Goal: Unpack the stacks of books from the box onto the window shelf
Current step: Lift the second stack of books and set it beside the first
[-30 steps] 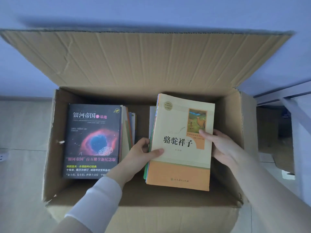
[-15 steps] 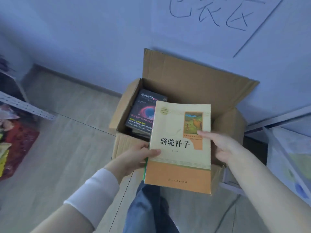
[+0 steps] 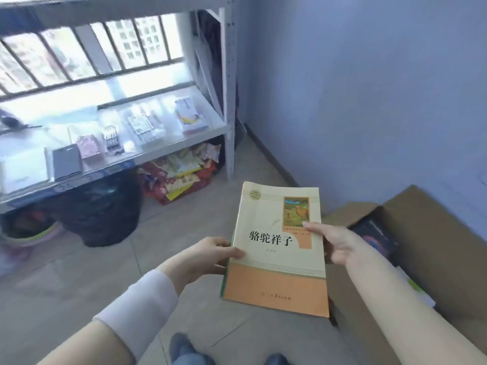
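Two grips, left hand (image 3: 204,259) and right hand (image 3: 341,243) fingers (image 3: 313,227) tight on book stack (image 3: 276,262) edges (open floor (image 3: 184,222) below).

The stack of books (image 3: 275,275) between the left hand (image 3: 200,259) and the right hand (image 3: 340,243) has a smooth paper cover on top with a soft shine. The sleeve (image 3: 142,304) at the left wrist is soft white cloth. Right of the right hand, the box (image 3: 432,233) is brown cardboard, dull and a bit rough. The dark book (image 3: 376,233) in it looks glossy. Up and left of the hands, the shelf (image 3: 228,75) is white painted metal. Under it, a black bag (image 3: 105,214) is crinkly, shiny plastic. The floor (image 3: 79,285) below the hands is smooth tile.
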